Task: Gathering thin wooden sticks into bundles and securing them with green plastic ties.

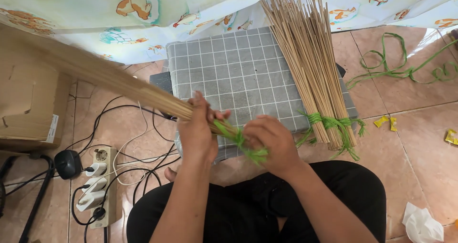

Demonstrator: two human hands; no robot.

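My left hand (196, 128) grips a thick bundle of thin tan sticks (119, 83) near its lower end; the bundle slants up to the left. My right hand (273, 140) pinches a green plastic string (238, 140) wound around that end, close to my left hand. A second and third bundle of sticks (310, 57), tied with green string (329, 123), lie on a grey checked cushion (229, 71) ahead of me.
A white power strip (98, 185) with plugs and black cables lies at left on the tiled floor. A cardboard box (28, 109) sits far left. Loose green string (405, 71) trails at right. A patterned cloth (143, 14) hangs behind. Crumpled tissue (422, 224) lies lower right.
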